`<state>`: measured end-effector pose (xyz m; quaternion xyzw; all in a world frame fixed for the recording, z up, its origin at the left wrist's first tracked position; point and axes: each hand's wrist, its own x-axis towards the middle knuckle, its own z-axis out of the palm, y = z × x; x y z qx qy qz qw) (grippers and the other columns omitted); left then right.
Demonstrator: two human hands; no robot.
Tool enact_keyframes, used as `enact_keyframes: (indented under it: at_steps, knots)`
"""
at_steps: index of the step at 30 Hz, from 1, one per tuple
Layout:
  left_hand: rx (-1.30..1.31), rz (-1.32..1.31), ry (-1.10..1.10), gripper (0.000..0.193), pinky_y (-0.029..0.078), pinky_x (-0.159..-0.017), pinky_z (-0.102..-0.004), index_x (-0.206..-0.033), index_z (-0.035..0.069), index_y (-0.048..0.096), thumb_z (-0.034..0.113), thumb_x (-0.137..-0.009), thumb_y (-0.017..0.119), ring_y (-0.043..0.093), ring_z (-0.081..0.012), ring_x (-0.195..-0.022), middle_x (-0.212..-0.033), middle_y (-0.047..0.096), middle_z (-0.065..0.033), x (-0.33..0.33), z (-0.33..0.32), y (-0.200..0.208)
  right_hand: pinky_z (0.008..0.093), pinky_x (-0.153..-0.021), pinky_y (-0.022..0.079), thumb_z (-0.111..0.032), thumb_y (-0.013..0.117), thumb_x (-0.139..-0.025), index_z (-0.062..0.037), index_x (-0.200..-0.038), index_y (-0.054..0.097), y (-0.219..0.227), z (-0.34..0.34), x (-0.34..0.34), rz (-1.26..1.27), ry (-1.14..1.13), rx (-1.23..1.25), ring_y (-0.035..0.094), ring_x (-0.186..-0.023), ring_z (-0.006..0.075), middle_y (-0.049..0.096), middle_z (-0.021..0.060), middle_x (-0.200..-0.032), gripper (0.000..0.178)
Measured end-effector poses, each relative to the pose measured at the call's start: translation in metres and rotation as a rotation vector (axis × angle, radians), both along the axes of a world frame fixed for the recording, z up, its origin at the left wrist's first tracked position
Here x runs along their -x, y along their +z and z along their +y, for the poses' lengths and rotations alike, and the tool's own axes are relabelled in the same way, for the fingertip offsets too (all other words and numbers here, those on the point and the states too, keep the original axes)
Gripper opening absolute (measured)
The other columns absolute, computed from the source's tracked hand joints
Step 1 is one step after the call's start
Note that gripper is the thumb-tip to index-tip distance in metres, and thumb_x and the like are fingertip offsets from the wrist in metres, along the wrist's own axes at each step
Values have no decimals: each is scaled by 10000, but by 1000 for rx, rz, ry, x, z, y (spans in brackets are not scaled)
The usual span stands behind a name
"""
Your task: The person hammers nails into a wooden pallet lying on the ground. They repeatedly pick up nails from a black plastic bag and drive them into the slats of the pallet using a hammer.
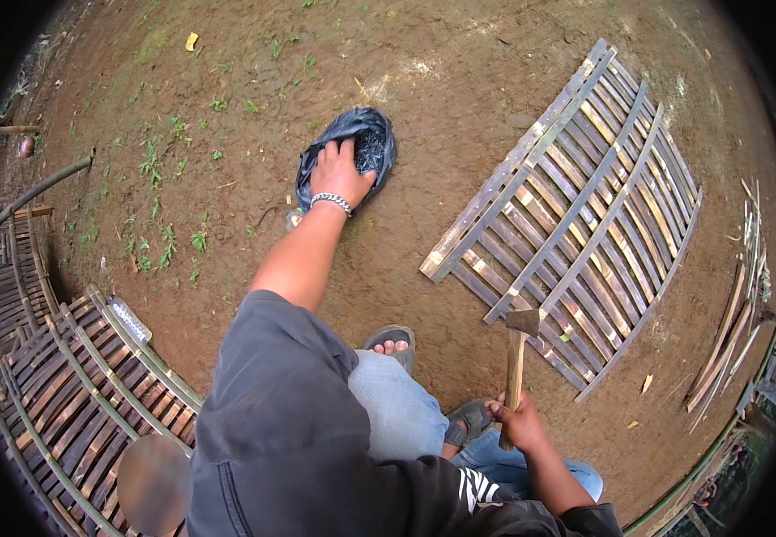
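At 12 o'clock the left hand (341, 172), half open, dips into a black plastic bag (366, 117), its hidden grip unclear. At 4 o'clock the right hand (520, 425) clasps a hammer (515, 369), long axis pointing head-first toward 12.

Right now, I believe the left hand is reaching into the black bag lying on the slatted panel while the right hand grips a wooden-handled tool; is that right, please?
Not quite: the head view shows the black bag on the dirt ground, apart from the slatted panel. The left hand is indeed reaching into it, and the right hand grips a wooden-handled tool.
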<state>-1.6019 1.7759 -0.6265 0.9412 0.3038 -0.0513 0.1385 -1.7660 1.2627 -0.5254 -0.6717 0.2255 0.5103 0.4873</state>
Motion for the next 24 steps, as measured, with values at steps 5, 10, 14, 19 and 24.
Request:
enact_keyframes:
  at_steps: [5,10,14,19,24]
  knots:
    - [3,-113,-138,355,505,-990,-445,-1182,146,715,278,-853,737,623,-343,-1151,-1211,665,-141,-36,4,-25,312,-771,563,-22,648,-960,-19,-1084,530,-5,3,-2,12,-62,-37,693,-884,185,725,123,-998,172]
    - [-8,-57,-108,276,531,-933,-454,-1125,138,719,279,-888,710,669,-342,-1073,-1139,706,-144,-46,5,-21,346,-826,574,-49,660,-967,-28,-1107,526,-6,6,-18,-5,-73,-27,698,-912,203,715,141,-1037,195]
    - [39,-56,-34,219,528,-937,-456,-1062,155,739,294,-897,703,677,-342,-1066,-1120,722,-142,-38,12,-24,323,-829,570,-35,650,-968,-20,-1094,530,-13,4,-29,-42,-70,-17,700,-918,196,724,138,-1031,175]
    - [84,-15,49,199,530,-926,-447,-1026,179,752,326,-898,707,677,-330,-1068,-1127,727,-112,-32,12,-11,342,-819,570,-40,649,-971,-28,-1124,514,-14,10,-39,-31,-60,-30,697,-919,204,718,137,-1036,204]
    - [85,-24,17,206,527,-923,-446,-1002,168,754,340,-899,704,676,-325,-1071,-1111,730,-109,-34,12,2,344,-817,568,-39,648,-969,-22,-1122,513,-17,18,-42,-29,-77,-50,698,-925,210,719,144,-1037,206]
